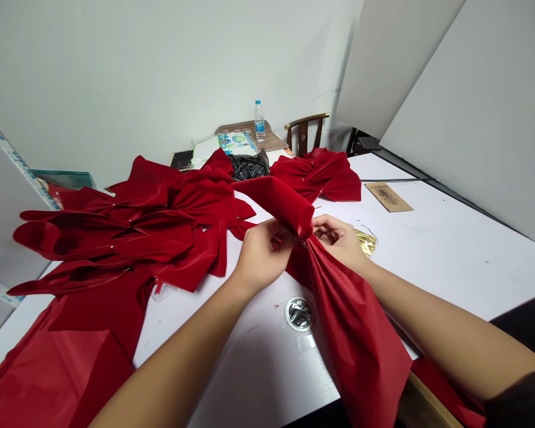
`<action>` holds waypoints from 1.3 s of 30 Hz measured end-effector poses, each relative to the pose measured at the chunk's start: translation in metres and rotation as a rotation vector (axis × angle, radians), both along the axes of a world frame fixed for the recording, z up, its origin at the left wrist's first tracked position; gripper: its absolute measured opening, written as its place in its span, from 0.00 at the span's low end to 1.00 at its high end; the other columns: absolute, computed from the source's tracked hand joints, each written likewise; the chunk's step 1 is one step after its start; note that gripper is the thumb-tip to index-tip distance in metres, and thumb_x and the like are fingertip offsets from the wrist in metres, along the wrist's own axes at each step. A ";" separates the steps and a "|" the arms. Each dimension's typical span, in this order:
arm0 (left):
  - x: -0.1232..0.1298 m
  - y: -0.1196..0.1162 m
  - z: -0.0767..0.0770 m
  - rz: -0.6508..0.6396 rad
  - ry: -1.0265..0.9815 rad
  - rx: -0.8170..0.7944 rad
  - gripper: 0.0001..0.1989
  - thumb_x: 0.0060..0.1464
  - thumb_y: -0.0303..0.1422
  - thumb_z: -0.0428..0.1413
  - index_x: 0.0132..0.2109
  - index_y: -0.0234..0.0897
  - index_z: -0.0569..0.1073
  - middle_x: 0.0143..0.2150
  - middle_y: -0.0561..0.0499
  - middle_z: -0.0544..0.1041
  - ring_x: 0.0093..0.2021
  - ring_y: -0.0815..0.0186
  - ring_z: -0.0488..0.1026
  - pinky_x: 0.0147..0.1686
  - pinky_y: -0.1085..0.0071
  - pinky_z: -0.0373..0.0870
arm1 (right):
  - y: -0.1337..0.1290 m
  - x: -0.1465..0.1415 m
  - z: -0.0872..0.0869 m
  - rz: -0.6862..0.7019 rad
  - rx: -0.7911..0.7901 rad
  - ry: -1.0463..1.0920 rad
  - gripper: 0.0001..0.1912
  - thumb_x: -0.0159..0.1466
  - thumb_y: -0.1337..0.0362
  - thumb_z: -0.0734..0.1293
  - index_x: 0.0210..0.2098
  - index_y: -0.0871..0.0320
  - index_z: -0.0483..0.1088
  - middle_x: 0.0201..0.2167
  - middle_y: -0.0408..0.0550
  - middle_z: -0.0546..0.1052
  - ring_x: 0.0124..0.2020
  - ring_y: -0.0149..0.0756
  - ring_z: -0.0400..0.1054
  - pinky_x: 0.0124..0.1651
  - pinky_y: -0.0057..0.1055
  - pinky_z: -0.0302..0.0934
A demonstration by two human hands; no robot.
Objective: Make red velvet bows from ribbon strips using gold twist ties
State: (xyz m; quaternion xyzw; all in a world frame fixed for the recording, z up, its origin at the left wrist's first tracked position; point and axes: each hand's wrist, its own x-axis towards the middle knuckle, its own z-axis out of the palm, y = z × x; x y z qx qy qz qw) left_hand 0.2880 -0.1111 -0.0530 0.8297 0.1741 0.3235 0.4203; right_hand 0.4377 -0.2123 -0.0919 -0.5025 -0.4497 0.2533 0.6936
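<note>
— What's in the hands?
— A length of deep red velvet cloth (354,333), bunched into a tight waist at centre frame, with a folded loop rising toward the upper left.
— And the grip?
— Narrow on both sides: the left hand (263,255) and the right hand (339,241) pinch the waist between fingers and thumbs.
— How much looks done?
— Shaped red velvet bows (102,246) are heaped at the left of the white worktop (450,273), and another red velvet bow (316,175) lies at upper centre. Fingers hide this waist, so I can't tell whether it's fastened. A small bundle of gold ties (365,242) lies just beyond the right hand.
</note>
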 end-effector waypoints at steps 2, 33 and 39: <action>0.000 -0.002 0.000 0.000 -0.026 -0.032 0.04 0.54 0.26 0.59 0.35 0.35 0.79 0.33 0.48 0.83 0.33 0.61 0.80 0.31 0.70 0.73 | 0.000 0.000 0.000 -0.032 -0.005 -0.024 0.24 0.52 0.45 0.80 0.36 0.56 0.74 0.32 0.48 0.80 0.31 0.33 0.75 0.36 0.29 0.73; -0.001 -0.009 -0.010 -0.034 -0.226 0.190 0.03 0.62 0.29 0.57 0.40 0.35 0.75 0.39 0.45 0.82 0.38 0.62 0.79 0.39 0.68 0.75 | -0.005 0.004 -0.006 -0.112 0.099 -0.032 0.17 0.54 0.56 0.81 0.40 0.55 0.80 0.39 0.47 0.84 0.36 0.35 0.77 0.39 0.28 0.72; -0.002 -0.008 -0.009 -0.039 -0.244 0.256 0.02 0.63 0.28 0.57 0.40 0.35 0.75 0.38 0.46 0.82 0.37 0.64 0.80 0.37 0.69 0.75 | -0.003 0.006 -0.005 -0.120 0.115 -0.036 0.15 0.54 0.55 0.81 0.36 0.55 0.80 0.36 0.47 0.84 0.33 0.35 0.77 0.36 0.28 0.72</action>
